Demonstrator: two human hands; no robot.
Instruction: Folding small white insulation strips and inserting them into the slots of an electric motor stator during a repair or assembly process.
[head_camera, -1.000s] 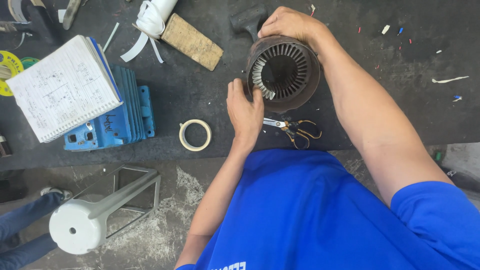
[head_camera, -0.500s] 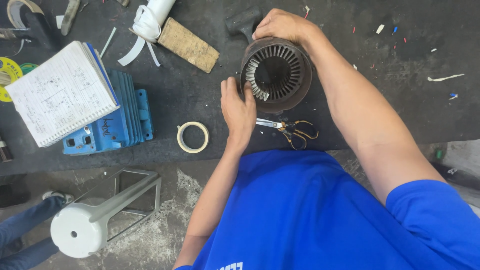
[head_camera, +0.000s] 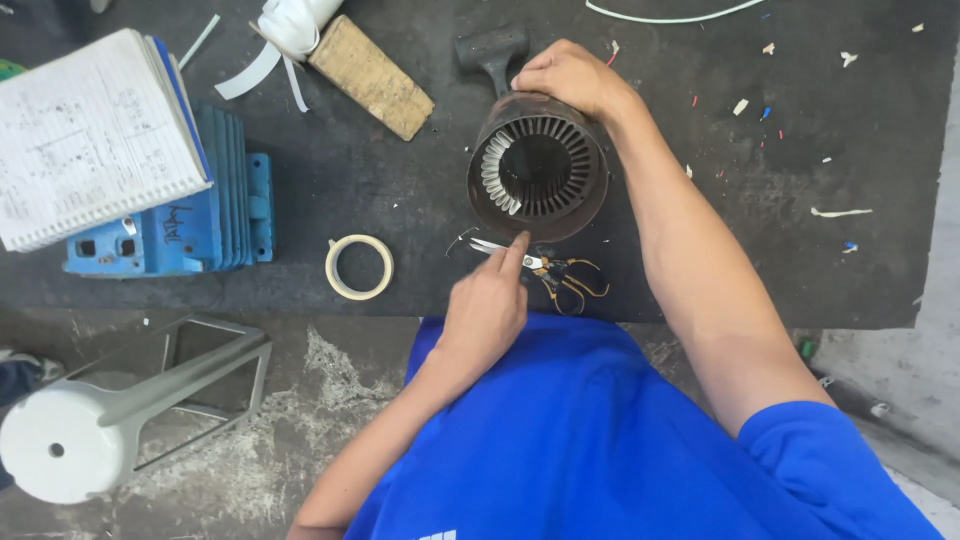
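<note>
Two hands busy: right hand (head_camera: 570, 78) grips the stator (head_camera: 538, 168) rim, left hand (head_camera: 487, 308) loosely open, fingertip touching scissors (head_camera: 555, 272) near the table (head_camera: 420, 200) edge.

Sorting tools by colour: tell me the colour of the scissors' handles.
Orange-yellow handles on the scissors, by the left hand; head view.

A round slotted motor stator (head_camera: 538, 168) stands on end on the dark bench mat (head_camera: 860, 270). The right hand (head_camera: 570, 78) grips its far rim. Just near of the stator, the left hand (head_camera: 490, 305) points a finger onto small scissors (head_camera: 550, 272) lying flat. Left of the stator lie a tape ring (head_camera: 359, 267), a wooden block (head_camera: 370, 77), and, farther left, a blue finned housing (head_camera: 200, 225) under a spiral notebook (head_camera: 90, 135).
</note>
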